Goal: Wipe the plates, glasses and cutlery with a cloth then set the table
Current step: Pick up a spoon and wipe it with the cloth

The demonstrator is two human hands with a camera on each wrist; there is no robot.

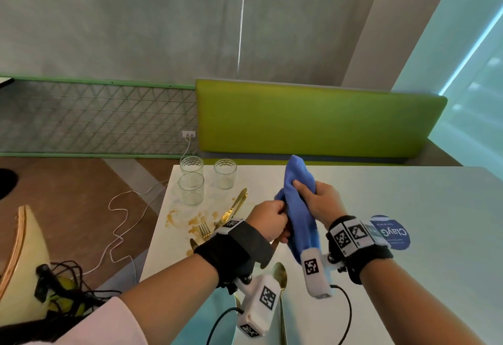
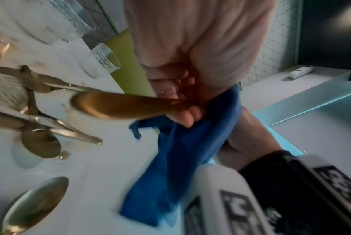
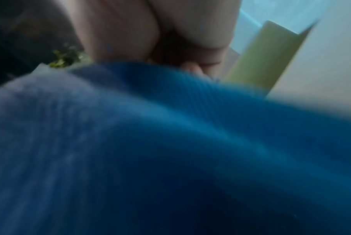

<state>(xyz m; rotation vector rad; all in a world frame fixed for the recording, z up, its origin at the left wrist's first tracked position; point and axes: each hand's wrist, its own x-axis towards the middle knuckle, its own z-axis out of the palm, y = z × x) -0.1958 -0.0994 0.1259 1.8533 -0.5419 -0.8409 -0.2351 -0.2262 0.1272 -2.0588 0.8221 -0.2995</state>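
Observation:
My left hand (image 1: 269, 219) grips a gold cutlery piece (image 2: 118, 105) by one end; the other end is buried in the blue cloth (image 1: 296, 208). My right hand (image 1: 313, 197) is wrapped round the cloth from the right, above the white table (image 1: 408, 276). In the left wrist view the left hand (image 2: 180, 98) holds the piece against the cloth (image 2: 182, 151). The cloth (image 3: 170, 143) fills the blurred right wrist view below my right hand (image 3: 190, 39). Three ribbed glasses (image 1: 191, 192) stand at the far left corner. Gold knives (image 1: 236, 203), a fork (image 1: 204, 229) and a spoon (image 1: 280, 276) lie on the table.
Brown stains (image 1: 196, 219) mark the table near the loose cutlery (image 2: 39, 111). A blue round sticker (image 1: 392, 231) lies to the right of my right wrist. A green bench back (image 1: 313, 119) runs behind the table. White cables (image 1: 119, 225) trail over the floor on the left.

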